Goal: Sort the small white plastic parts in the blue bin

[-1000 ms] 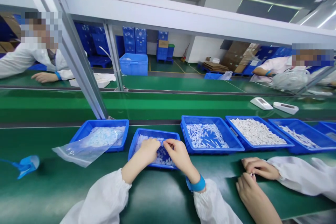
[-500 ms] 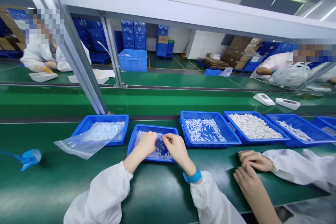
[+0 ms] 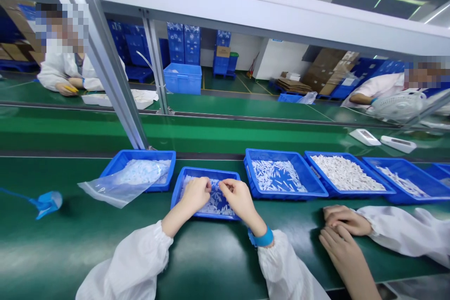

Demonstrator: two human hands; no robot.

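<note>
Both my hands are over a small blue tray [image 3: 183, 183] that holds several small white plastic parts [image 3: 216, 204]. My left hand [image 3: 195, 193] has its fingers curled and pinched near the tray's middle. My right hand [image 3: 239, 198] faces it, fingers pinched as well, a blue band on its wrist. The fingertips of the two hands nearly meet; what they hold is too small to make out.
A blue tray with a clear bag [image 3: 119, 183] stands to the left, and several blue trays of white parts [image 3: 281, 176] to the right. A co-worker's two hands [image 3: 339, 227] rest on the green table at right. A blue scoop [image 3: 45, 201] lies far left. Behind runs a green conveyor.
My hands have stayed over the same tray, with the fingertips drawn closer together. The view has shifted slightly. The co-worker's hands have moved closer to each other.
</note>
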